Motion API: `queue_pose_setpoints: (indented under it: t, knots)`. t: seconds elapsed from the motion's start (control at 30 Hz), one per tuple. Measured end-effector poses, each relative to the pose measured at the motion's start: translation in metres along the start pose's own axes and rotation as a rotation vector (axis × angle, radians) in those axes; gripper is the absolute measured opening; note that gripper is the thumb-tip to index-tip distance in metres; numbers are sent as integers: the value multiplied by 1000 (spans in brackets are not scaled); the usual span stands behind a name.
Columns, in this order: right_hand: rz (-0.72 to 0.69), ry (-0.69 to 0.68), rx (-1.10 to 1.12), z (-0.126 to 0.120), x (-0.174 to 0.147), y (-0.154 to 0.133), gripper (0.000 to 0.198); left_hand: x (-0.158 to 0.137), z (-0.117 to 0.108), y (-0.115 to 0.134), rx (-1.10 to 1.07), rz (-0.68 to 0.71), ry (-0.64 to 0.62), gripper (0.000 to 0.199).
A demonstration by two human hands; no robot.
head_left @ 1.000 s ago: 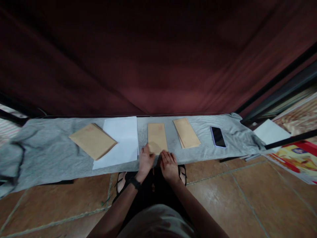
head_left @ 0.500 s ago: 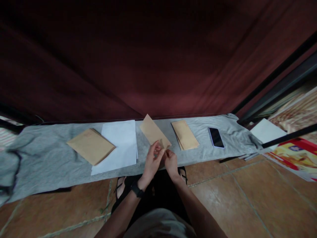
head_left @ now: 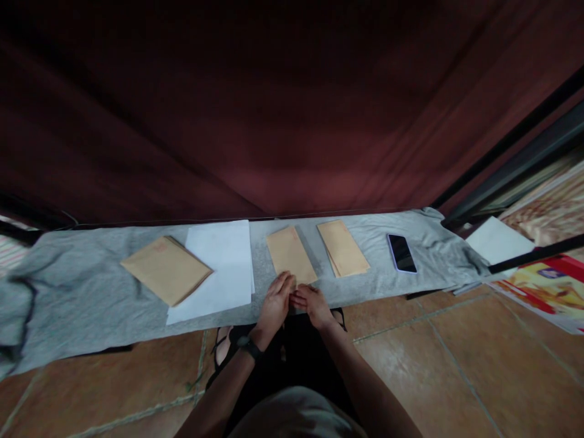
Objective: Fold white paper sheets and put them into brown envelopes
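A: Where is the envelope (head_left: 292,250) that the hands are on?

B: Near the middle of the bench (head_left: 381,283), its long sides slanting, the far end turned a little toward the bench's left end. Its near end points at the near edge, where both hands meet it.

A: And the left hand (head_left: 276,298)?

B: Its fingers lie together, stretched over the near end of the envelope. A dark watch (head_left: 249,347) sits on that wrist.

A: The right hand (head_left: 314,302)?

B: Bent inward, fingers close together at the same near end, tips just beside the left hand. I can't tell whether either hand's fingers are clamped on the paper.

A: What lies to the right?

B: A small pile of brown envelopes (head_left: 344,248), set slantwise, then a phone (head_left: 402,253) with a dark screen, nearer the bench's right end.

A: To the left?

B: White paper (head_left: 223,280), reaching almost from the far edge to the near one. A thicker stack of envelopes (head_left: 165,271) overlaps its left side.

A: What covers the bench?

B: Grey cloth (head_left: 86,280), wrinkled toward both ends. A dark red curtain (head_left: 283,152) hangs along the far edge.
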State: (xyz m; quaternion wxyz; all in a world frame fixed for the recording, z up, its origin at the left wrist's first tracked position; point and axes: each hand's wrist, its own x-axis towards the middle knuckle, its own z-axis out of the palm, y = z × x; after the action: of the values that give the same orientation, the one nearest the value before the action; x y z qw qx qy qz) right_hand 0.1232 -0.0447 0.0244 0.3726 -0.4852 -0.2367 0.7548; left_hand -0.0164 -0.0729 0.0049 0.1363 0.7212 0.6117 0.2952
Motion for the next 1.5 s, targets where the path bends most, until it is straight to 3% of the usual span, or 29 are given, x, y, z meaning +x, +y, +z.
queue_pose_setpoints:
  t: [0.2, 0.4, 0.57, 0.63, 0.73, 0.8, 0.93, 1.13, 1.33, 1.5]
  knots:
    - [67, -72, -92, -4, 5, 4, 41, -1, -9, -4, 88, 102, -98, 44]
    - [36, -69, -217, 0, 5, 4, 36, 0, -9, -8, 115, 135, -181, 59]
    - [-72, -88, -554, -5, -5, -9, 24, -5, -15, -19, 89, 128, -216, 64]
    - [-238, -68, -751, -11, -8, -14, 27, -9, -21, -23, 85, 142, -220, 63]
    - [-690, 9, -1143, -22, -7, -17, 34, -15, -29, -25, 80, 185, -213, 59]
    - [-912, -16, -1346, -28, -3, -14, 41, -17, -33, -21, 97, 191, -201, 52]
    - [-1055, -145, -1596, -35, 5, -1, 47, -14, -35, -9, 173, 109, -140, 38]
    - [-1097, -133, -1683, -38, 6, 10, 51, 23, -18, -4, 179, 145, -183, 50]
    - [-1065, -143, -1690, -36, 4, 6, 51, 82, 4, -27, 203, 195, -275, 54]
    - [-1060, -135, -1669, -32, 3, 2, 60, 122, 5, -46, 187, 238, -250, 53]
